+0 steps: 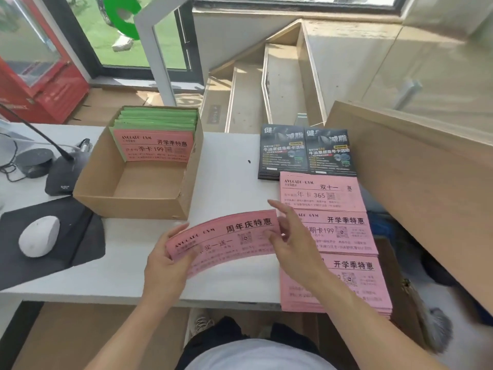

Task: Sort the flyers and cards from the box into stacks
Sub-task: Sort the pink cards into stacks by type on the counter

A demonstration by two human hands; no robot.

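Our left hand (pixel 166 259) grips the floppy pink paper flyer bundle (pixel 224 240) by its end — right hand (pixel 290 236) steadies it with loose fingers, so we'd support both ends.

Bundle gripped by left hand (pixel 166 260), right hand (pixel 289 244) at its other end: pink flyers (pixel 226 240) headed "周年庆特惠", "买一送一" below.
Pink flyer in box (pixel 154 146), beyond the left hand: "AVOCADO GYM", "开学季特惠", "季卡 199".
Pink stack just beyond the right hand (pixel 322 192): "双十一", "年卡 365".
Pink stack under the right hand (pixel 344 231): "开学季特惠", "期卡 199".
Nearest pink stack (pixel 344 281), right of the right wrist: "开学季特惠".
Black flyers (pixel 306 152), far beyond the right hand: "减脂", "牛油果健身年卡活动".
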